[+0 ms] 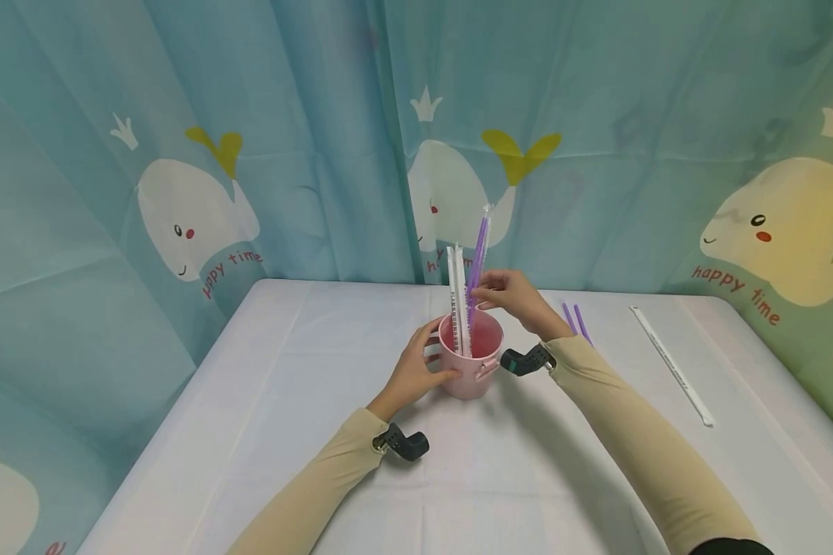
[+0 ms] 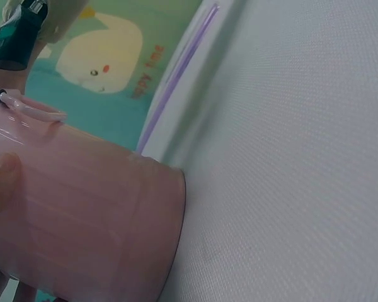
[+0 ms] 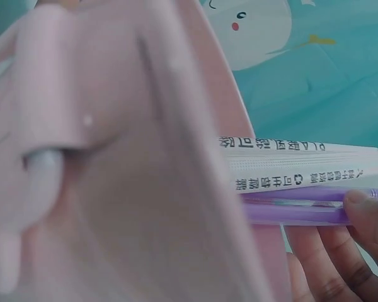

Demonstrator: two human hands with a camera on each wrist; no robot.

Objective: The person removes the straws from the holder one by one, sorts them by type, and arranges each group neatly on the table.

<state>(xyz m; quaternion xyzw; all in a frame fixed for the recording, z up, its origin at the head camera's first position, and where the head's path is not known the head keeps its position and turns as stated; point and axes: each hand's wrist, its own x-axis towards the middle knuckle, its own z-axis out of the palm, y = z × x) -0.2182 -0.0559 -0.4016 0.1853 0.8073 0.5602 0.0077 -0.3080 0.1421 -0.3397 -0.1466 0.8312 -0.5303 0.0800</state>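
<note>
A pink bucket (image 1: 467, 381) with a small handle stands upright on the table. My left hand (image 1: 413, 374) grips its left side, thumb at the front; in the left wrist view the bucket (image 2: 101, 207) meets the tabletop. White paper-wrapped straws (image 1: 460, 308) lean upright inside it. Above the far rim, my right hand (image 1: 514, 297) pinches purple straws (image 1: 480, 247) in clear wrap, their lower ends inside the bucket. The right wrist view has the purple straws (image 3: 296, 211) between thumb and fingers, beside the printed white straws (image 3: 277, 165).
Two purple straws (image 1: 582, 324) lie on the table beyond my right forearm, partly hidden by it. Farther right lies one white wrapped straw (image 1: 673, 368). A blue curtain (image 1: 340, 154) with whale prints hangs behind the white table (image 1: 305, 432).
</note>
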